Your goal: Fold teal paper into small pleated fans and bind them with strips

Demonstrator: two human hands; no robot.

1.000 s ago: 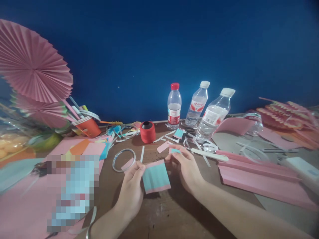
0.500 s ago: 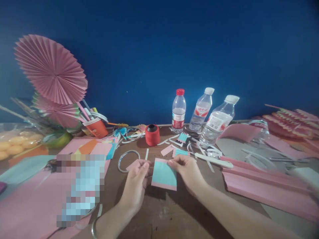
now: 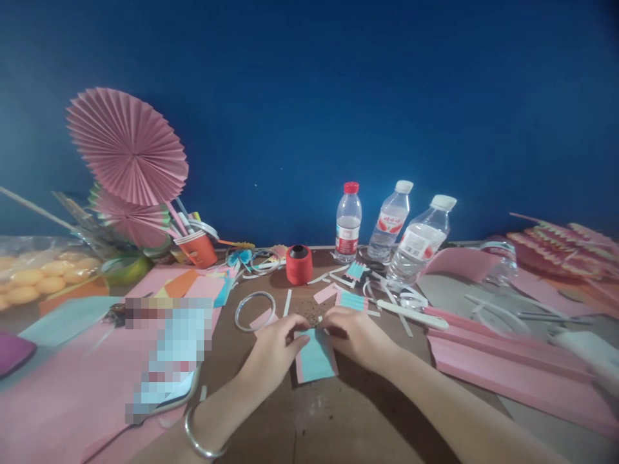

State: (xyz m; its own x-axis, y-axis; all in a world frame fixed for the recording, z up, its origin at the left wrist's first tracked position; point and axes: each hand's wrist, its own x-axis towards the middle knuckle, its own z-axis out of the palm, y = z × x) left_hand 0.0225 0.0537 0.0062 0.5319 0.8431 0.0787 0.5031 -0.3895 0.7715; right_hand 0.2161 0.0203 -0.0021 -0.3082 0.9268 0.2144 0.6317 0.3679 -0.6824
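A small pink-edged light-blue paper (image 3: 316, 362) is between my hands above the brown tabletop, its pink bands on the left and right sides. My left hand (image 3: 278, 341) pinches its upper left corner between thumb and curled fingers. At the upper right corner, my right hand (image 3: 355, 332) is closed on the same sheet, its fingertips partly hidden. Just beyond my right hand lies a pleated blue-and-pink paper piece (image 3: 352, 300), beside a pink scrap (image 3: 325, 293). A clear ring of tape (image 3: 238, 314) rests near my left hand.
A red round container (image 3: 298, 265) and three bottles, including a red-capped bottle (image 3: 348, 225), stand at the back. A white-handled cutter (image 3: 411, 314) lies right. Leftward are an orange cup (image 3: 196, 249) of pens, a pink paper fan (image 3: 130, 148) and pink sheets (image 3: 62, 406).
The paper has turned about a quarter, so its pink bands moved from top and bottom to the sides. Both hands have come closer together at its top edge. The view shifted slightly.
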